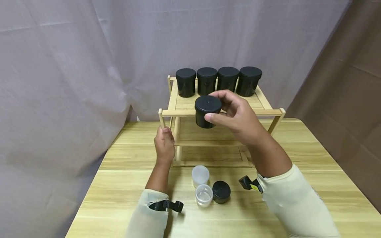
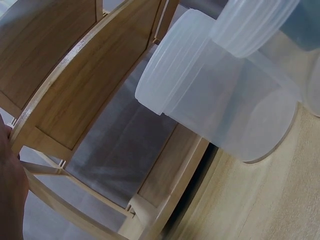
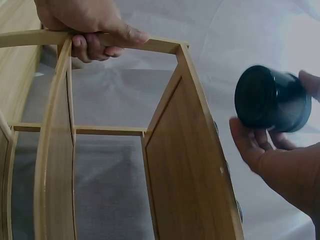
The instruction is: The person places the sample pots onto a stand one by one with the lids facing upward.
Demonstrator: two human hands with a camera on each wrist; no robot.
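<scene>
My right hand [image 1: 242, 120] holds a black lidded jar [image 1: 205, 114] between thumb and fingers, raised at the front edge of a wooden three-tier rack [image 1: 208, 143]. In the right wrist view the jar [image 3: 270, 102] hangs off the rack's upper side, its base facing the camera. My left hand [image 1: 164, 144] grips the rack's front left post; the right wrist view shows its fingers [image 3: 95, 47] curled round that bar. Several matching black jars [image 1: 206, 82] stand in a row at the back of the top shelf.
On the table [image 1: 125, 198] before the rack stand a frosted lidded jar [image 1: 200, 176], a clear open-topped jar [image 1: 204, 195] and a small black jar [image 1: 221, 191]. The left wrist view shows a frosted jar [image 2: 235, 100] close up. A grey curtain [image 1: 134, 49] hangs behind.
</scene>
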